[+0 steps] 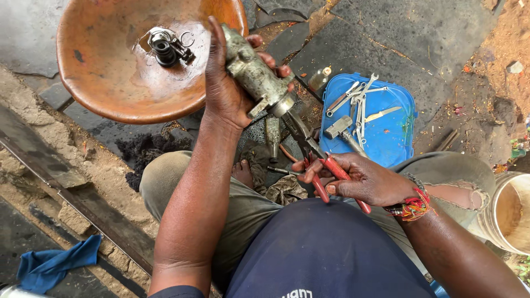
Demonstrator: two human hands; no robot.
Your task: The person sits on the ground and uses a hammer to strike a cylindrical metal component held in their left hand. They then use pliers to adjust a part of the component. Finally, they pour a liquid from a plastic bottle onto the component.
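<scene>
My left hand (223,83) grips a grimy metal cylinder part (254,72), held up at a slant over my lap. My right hand (367,179) is closed on red-handled pliers (320,160); their jaws reach up into the open lower end of the cylinder. I sit on the ground with my knees apart, and a bare foot shows below the part.
An orange-brown metal basin (105,72) at upper left holds small dark metal parts (165,47). A blue plastic lid (386,132) at right carries wrenches, a hammer and other tools. A small bottle (320,77) stands beside it. A blue rag (52,267) lies lower left; a bucket (508,212) stands at right.
</scene>
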